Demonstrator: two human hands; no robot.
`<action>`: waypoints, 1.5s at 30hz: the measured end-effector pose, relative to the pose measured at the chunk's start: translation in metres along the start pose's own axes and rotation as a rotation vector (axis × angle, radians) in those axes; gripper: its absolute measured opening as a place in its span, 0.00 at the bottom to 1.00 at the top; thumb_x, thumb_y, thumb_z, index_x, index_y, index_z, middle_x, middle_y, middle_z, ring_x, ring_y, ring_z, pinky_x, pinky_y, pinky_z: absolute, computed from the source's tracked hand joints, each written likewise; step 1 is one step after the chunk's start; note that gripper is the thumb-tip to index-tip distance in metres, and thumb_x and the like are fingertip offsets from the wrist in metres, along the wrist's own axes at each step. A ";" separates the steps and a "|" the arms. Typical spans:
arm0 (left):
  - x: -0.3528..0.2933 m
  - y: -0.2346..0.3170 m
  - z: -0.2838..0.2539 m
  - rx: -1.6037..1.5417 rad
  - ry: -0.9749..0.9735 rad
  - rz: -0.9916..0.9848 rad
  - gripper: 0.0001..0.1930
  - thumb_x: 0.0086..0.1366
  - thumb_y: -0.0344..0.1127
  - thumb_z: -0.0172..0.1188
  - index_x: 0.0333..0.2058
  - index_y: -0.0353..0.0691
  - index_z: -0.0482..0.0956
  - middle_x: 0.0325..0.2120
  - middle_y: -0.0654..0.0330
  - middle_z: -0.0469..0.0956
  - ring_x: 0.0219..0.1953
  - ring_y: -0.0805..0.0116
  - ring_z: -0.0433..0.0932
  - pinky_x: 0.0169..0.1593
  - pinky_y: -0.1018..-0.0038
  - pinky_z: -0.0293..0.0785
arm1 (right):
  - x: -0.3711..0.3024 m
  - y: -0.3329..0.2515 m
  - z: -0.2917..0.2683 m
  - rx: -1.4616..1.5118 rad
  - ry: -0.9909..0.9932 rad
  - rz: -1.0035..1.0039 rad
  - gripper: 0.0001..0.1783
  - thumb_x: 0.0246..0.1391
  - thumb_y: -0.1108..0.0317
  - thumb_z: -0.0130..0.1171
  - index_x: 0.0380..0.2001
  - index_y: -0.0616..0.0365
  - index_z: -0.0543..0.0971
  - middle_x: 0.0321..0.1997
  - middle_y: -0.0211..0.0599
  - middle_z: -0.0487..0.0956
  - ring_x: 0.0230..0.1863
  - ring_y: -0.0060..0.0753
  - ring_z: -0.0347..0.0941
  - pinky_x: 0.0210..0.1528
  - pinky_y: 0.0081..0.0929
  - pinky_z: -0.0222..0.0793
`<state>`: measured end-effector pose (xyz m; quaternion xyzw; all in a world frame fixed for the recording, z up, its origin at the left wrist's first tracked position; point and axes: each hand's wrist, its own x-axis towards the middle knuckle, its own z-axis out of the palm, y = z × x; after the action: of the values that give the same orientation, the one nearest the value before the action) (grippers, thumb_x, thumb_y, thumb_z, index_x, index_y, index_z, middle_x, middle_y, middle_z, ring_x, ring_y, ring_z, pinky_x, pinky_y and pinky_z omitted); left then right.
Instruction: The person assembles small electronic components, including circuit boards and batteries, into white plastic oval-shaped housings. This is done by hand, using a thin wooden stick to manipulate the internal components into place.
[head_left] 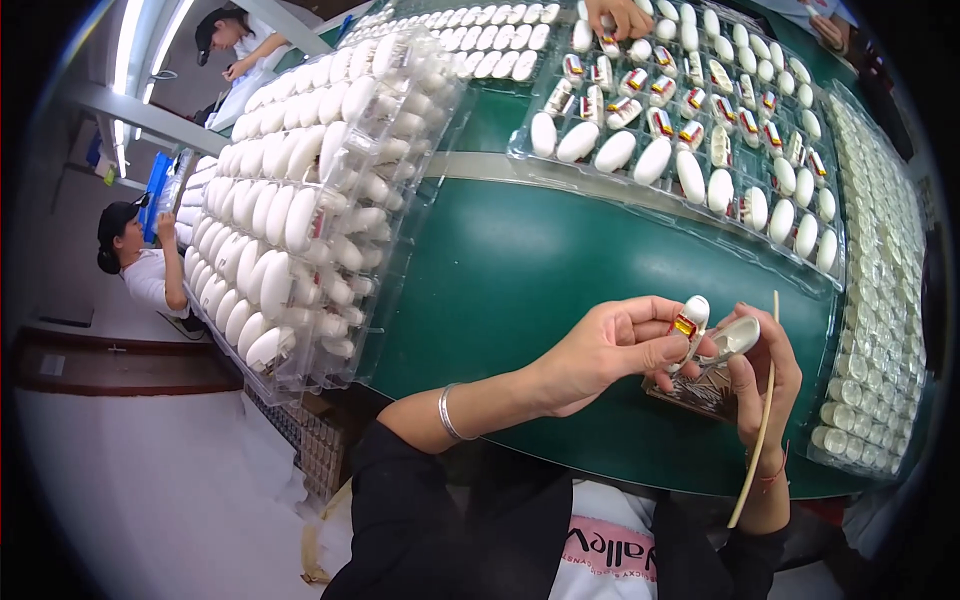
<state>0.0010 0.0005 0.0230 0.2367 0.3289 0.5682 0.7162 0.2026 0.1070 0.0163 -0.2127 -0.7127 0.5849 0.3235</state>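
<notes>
My left hand (620, 345) pinches a small white oval casing (697, 308) with a red and yellow part (684, 326) inside it. Close beside it, my right hand (775, 370) has its fingers curled round a hollow white shell (738, 337), its open side showing. A thin pale stick (765, 420) runs along the right palm, past the wrist. Both pieces are near each other, but whether they touch is hard to see. Partly hidden under the hands, a small box (690, 402) holds many thin metal pieces.
Stacked clear trays of white oval casings (290, 215) rise at the left. A tray (600, 180) of open and closed casings lies ahead on the green table (500, 260). More clear shells (870, 270) fill the right edge. A co-worker's hand (620, 18) reaches into the far tray.
</notes>
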 end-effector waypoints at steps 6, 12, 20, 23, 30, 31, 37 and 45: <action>-0.003 0.002 0.003 0.195 0.151 0.070 0.19 0.70 0.31 0.54 0.56 0.31 0.68 0.48 0.49 0.78 0.49 0.64 0.78 0.51 0.70 0.74 | 0.005 0.000 -0.005 0.325 -0.086 0.234 0.22 0.59 0.76 0.55 0.57 0.70 0.69 0.46 0.43 0.77 0.50 0.30 0.75 0.53 0.26 0.70; 0.001 -0.005 -0.002 0.215 0.204 0.055 0.25 0.64 0.33 0.64 0.56 0.27 0.68 0.47 0.49 0.78 0.49 0.61 0.80 0.53 0.69 0.75 | 0.004 0.004 -0.007 0.354 -0.029 0.263 0.23 0.59 0.75 0.59 0.57 0.68 0.70 0.52 0.43 0.77 0.52 0.29 0.76 0.55 0.26 0.73; 0.000 -0.008 0.002 0.232 0.219 0.029 0.29 0.59 0.36 0.70 0.55 0.28 0.71 0.45 0.48 0.80 0.48 0.64 0.80 0.54 0.70 0.76 | -0.003 0.010 -0.002 0.119 0.078 0.105 0.22 0.54 0.74 0.64 0.53 0.65 0.75 0.42 0.41 0.80 0.41 0.26 0.79 0.42 0.22 0.77; -0.001 -0.009 0.001 0.200 0.200 0.043 0.23 0.61 0.25 0.65 0.54 0.28 0.71 0.46 0.50 0.79 0.49 0.66 0.79 0.56 0.69 0.76 | 0.000 0.016 -0.001 -0.118 0.135 -0.113 0.23 0.49 0.75 0.67 0.51 0.63 0.76 0.39 0.43 0.80 0.35 0.29 0.79 0.37 0.22 0.76; 0.001 -0.011 0.002 0.187 0.161 0.046 0.23 0.62 0.26 0.65 0.54 0.29 0.71 0.46 0.51 0.79 0.48 0.66 0.79 0.55 0.68 0.76 | -0.001 0.009 -0.003 -0.167 0.114 -0.151 0.24 0.48 0.76 0.68 0.50 0.64 0.76 0.37 0.42 0.79 0.33 0.30 0.79 0.34 0.22 0.76; 0.002 -0.012 0.004 0.203 0.188 0.041 0.26 0.60 0.32 0.68 0.54 0.29 0.71 0.46 0.53 0.79 0.49 0.66 0.79 0.55 0.69 0.76 | -0.001 0.007 -0.005 -0.178 0.048 -0.119 0.23 0.50 0.77 0.66 0.51 0.67 0.75 0.41 0.43 0.79 0.38 0.29 0.79 0.40 0.23 0.76; -0.001 -0.015 -0.003 0.181 0.139 0.041 0.25 0.59 0.27 0.68 0.54 0.29 0.73 0.48 0.53 0.78 0.51 0.65 0.77 0.57 0.66 0.74 | -0.004 0.007 -0.004 0.055 -0.035 0.023 0.23 0.54 0.76 0.63 0.53 0.70 0.73 0.46 0.44 0.77 0.43 0.29 0.79 0.46 0.24 0.77; -0.001 -0.014 -0.003 0.203 0.127 0.035 0.27 0.56 0.30 0.71 0.54 0.28 0.74 0.49 0.53 0.77 0.52 0.64 0.76 0.58 0.66 0.73 | -0.003 0.010 0.001 0.089 0.049 -0.059 0.19 0.50 0.74 0.66 0.46 0.67 0.77 0.36 0.44 0.81 0.33 0.32 0.82 0.36 0.23 0.79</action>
<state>0.0082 -0.0039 0.0111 0.2770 0.4253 0.5583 0.6562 0.2029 0.1065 0.0058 -0.1914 -0.6839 0.6009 0.3669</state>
